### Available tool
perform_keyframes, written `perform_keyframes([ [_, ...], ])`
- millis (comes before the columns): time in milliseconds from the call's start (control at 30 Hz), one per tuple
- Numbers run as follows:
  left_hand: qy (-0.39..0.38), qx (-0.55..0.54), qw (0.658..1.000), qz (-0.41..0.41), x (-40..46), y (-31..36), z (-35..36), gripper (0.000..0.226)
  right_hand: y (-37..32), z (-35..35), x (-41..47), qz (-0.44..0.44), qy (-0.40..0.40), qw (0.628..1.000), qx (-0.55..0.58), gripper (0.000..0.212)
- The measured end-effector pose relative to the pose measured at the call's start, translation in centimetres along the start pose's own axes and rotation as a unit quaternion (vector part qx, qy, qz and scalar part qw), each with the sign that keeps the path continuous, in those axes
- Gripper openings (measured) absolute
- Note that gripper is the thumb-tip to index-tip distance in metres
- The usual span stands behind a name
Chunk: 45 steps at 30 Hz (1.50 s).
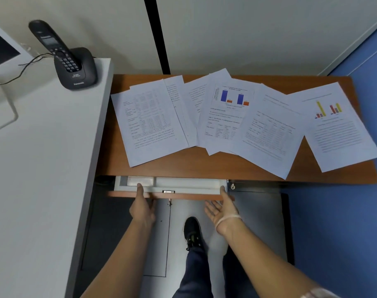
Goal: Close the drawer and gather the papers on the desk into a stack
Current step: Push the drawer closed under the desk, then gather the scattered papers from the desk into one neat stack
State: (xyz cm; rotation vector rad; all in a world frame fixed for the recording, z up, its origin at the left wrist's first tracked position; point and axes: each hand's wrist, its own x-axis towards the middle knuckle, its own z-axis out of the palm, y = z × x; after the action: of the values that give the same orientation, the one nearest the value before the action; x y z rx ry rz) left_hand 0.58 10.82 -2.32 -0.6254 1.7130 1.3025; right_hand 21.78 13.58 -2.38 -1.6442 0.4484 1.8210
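Note:
Under the brown desk (183, 166) a shallow drawer (183, 195) stands slightly pulled out, its white inner tray showing. My left hand (142, 208) rests on the drawer's wooden front near its left end, thumb over the top edge. At the right end my right hand (223, 208) touches the front with its thumb on the edge, palm up and fingers spread. Several printed papers (224, 117) lie fanned across the desk top, overlapping; two carry coloured bar charts, and the rightmost sheet (338, 125) hangs over the desk's right edge.
A white cabinet top (43, 158) on the left carries a black cordless phone (65, 57) in its cradle with a cable. A monitor corner (0, 48) shows far left. A blue partition (344, 211) bounds the right. My shoe (191, 231) is on the floor below.

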Motion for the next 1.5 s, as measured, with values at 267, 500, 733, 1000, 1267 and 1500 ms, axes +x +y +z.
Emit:
perform_keyframes([
  [267,0.029,-0.037,0.999,0.026,1.4,1.6,6.4,0.029,-4.4,5.0,2.3,-0.015,0.002,1.000,0.018,0.082],
  [500,0.052,-0.059,0.996,0.044,3.0,0.9,7.0,0.057,-4.6,6.4,4.0,-0.008,0.043,0.997,0.067,0.062],
  [733,0.008,-0.045,0.998,0.048,2.6,0.4,6.4,0.029,-4.7,6.0,3.8,0.006,0.042,0.997,0.068,0.053],
  [1000,-0.120,0.152,0.979,0.058,5.2,-4.9,2.4,0.063,-3.4,4.3,-2.3,-0.181,0.077,0.925,-0.326,0.046],
  [1267,-0.309,0.294,0.904,-0.033,8.3,-6.0,1.9,0.045,-10.5,8.5,0.3,-0.511,0.071,0.391,-0.762,0.073],
  [1500,-0.272,0.285,0.917,0.054,8.4,-5.2,1.0,0.019,-12.3,9.3,4.6,-0.392,0.056,0.279,-0.875,0.102],
])
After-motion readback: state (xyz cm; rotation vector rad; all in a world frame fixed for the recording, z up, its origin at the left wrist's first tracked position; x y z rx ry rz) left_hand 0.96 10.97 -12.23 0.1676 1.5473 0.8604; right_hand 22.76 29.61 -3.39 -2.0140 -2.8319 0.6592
